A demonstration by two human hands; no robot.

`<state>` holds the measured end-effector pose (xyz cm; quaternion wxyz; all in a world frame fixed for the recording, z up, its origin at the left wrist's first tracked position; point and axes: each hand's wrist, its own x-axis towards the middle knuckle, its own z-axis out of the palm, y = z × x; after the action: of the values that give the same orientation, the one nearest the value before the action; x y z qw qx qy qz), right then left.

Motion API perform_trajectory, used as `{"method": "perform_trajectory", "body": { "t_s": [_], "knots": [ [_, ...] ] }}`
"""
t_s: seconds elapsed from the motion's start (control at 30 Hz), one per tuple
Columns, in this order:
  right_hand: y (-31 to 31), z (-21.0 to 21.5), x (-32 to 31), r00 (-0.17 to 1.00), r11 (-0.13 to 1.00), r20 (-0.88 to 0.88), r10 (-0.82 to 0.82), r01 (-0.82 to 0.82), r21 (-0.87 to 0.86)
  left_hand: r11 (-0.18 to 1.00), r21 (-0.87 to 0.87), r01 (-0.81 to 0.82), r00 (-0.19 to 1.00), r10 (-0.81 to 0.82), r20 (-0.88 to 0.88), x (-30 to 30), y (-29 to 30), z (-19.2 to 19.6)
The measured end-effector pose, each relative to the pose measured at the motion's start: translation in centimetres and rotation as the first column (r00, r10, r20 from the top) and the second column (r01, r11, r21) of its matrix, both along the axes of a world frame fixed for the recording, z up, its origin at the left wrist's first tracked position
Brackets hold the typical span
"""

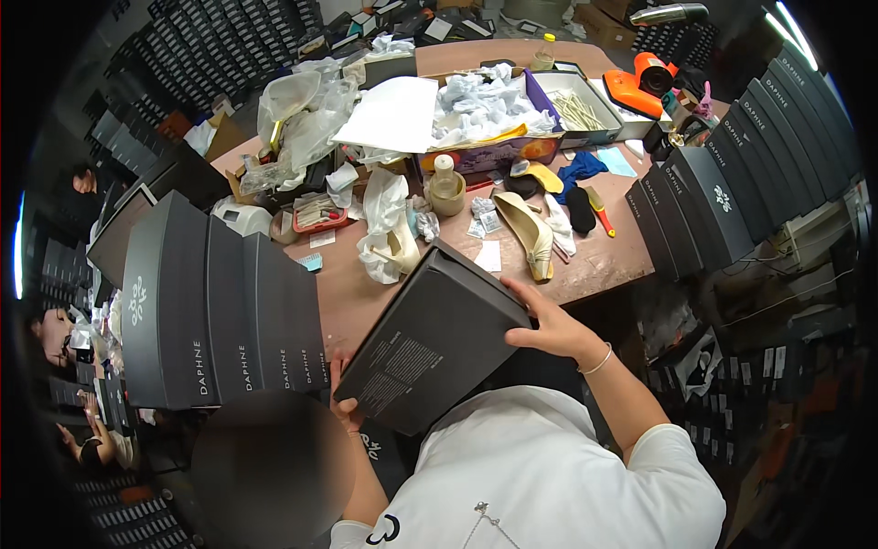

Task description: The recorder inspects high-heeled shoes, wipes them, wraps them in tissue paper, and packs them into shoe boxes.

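A closed dark grey shoebox [439, 339] is tilted between my hands at the table's near edge, a side with white printing turned up. My left hand [346, 398] grips its lower left corner, thumb on the printed side. My right hand [553, 325] holds the right edge, thumb on the near side and fingers along the far edge. Beyond the box a beige shoe [524, 229] lies on the table. Nearer the left, a pale shoe [401, 249] sits partly wrapped in white tissue [384, 206]. The box's underside is hidden.
Shoebox stacks stand at the left [169, 302] and right [704, 201]. A purple carton [489, 154] of crumpled paper, a box of sticks [576, 110], an orange heat tool [633, 94], a brush [600, 210] and a jar [445, 188] crowd the table [594, 261]. Other people are at the left.
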<state>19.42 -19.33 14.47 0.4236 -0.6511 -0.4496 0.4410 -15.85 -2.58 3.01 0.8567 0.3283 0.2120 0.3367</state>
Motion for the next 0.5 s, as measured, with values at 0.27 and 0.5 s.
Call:
{"method": "perform_trajectory", "body": {
  "t_s": [0.27,0.5],
  "knots": [
    [-1.0,0.5,-3.3,0.956,0.969,0.279,-0.093,0.022,0.245,0.996,-0.055,-0.076,0.994,0.071,-0.081,0.3,-1.4,-0.5],
    [-1.4,-2.3,1.1,0.978,0.986,-0.176,0.108,-0.083,0.143,0.965,0.235,-0.119,0.970,0.164,-0.182,1.0,-0.4,5.4]
  ]
}}
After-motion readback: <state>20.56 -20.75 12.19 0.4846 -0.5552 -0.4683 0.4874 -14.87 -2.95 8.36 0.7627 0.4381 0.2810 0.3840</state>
